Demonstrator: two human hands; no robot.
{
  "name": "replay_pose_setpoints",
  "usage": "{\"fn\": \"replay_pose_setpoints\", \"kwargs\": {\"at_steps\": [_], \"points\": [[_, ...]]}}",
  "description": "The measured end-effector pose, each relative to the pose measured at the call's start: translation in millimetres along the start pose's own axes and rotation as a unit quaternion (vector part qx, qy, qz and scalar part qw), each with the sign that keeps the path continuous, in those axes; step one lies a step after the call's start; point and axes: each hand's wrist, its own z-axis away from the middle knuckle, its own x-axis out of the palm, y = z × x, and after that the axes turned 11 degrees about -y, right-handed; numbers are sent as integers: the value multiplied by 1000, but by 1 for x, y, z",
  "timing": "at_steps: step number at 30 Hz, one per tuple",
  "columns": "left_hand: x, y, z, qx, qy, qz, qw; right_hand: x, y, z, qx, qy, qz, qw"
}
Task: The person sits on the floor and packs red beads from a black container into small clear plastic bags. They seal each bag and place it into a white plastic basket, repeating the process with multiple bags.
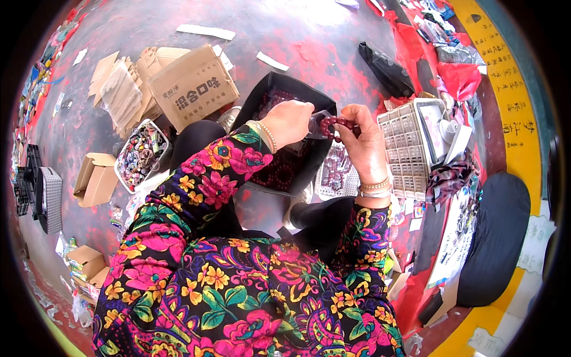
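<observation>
My left hand (288, 123) is closed in a pinch on the edge of a small clear plastic bag (316, 124). Between the fingers and thumb of my right hand (364, 143) is a dark red beaded bracelet (331, 125), right beside the bag's mouth. How much of it lies inside the bag is hard to make out. Both hands are over a black open box (309, 169) that stands between my legs. Dark red beads (279, 172) fill part of it, some in clear wrapping, and my left forearm hides some of them.
Right of the box, a white basket (319, 189) holds bagged beads, next to a cream plastic crate (404, 149). Cardboard boxes (193, 89) and a white tub (123, 172) of small items stand left. A black stool (496, 238) is far right; scraps litter the floor.
</observation>
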Motion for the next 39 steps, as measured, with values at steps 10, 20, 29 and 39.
{"fn": "replay_pose_setpoints", "kwargs": {"at_steps": [10, 20, 29, 39], "points": [[6, -12, 3, 78, -20, 88, 993, 11, -2, -5, -154, -66, 164, 972], [8, -19, 1, 85, -87, 62, 991, 14, -1, -5, -102, -110, 136, 979], [4, -15, 7, 139, -70, 72, 985, 23, 1, -10, -129, -93, 204, 966], [-18, -15, 4, 53, -124, 444, 886, 3, 15, -10, -148, 47, 23, 988]]}}
